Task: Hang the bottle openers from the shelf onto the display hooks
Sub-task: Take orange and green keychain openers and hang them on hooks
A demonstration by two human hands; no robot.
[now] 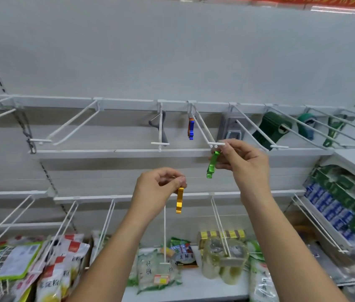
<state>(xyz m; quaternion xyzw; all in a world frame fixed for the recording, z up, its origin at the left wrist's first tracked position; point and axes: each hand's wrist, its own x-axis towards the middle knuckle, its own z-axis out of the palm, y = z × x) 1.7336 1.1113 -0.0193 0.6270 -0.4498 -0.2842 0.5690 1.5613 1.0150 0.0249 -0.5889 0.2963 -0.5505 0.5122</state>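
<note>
Head view: we pinch the green opener (212,165) in our right hand (241,162) at the hook tip (213,145) — blue one (191,129) already hung; our left hand (158,186) pinches the orange opener (179,200) — two left.

frame centre: right hand (241,164) pinches upper opener (211,165) just below hook tip (215,145) | lower left of it: left hand (158,186) pinches lower opener (180,201) | behind, at hook's back: hung openers (191,128) | frame bottom: packets (63,269) on shelf (185,287) | right edge: boxes (333,205)
</note>
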